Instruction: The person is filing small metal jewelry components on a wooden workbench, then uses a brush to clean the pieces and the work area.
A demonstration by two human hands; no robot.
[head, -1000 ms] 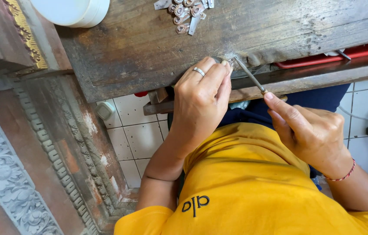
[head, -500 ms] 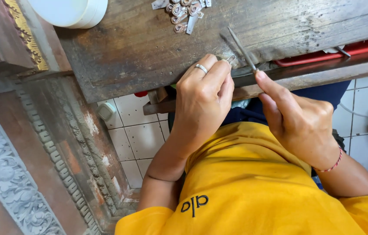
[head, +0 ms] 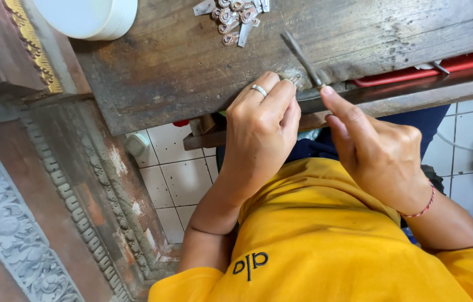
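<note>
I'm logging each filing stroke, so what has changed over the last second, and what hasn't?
The right hand has pushed the thin file forward, from hanging off the bench edge to lying over the wooden bench. The left hand still pins the small metal piece at the edge; the pile of metal pieces is unmoved.

L hand (head: 261, 131) curled, fingertips pinched; R hand (head: 379, 151) index finger extended, forearms angled inward.

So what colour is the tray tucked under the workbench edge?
Red. The tray shows in the head view, just beyond the right hand.
</note>
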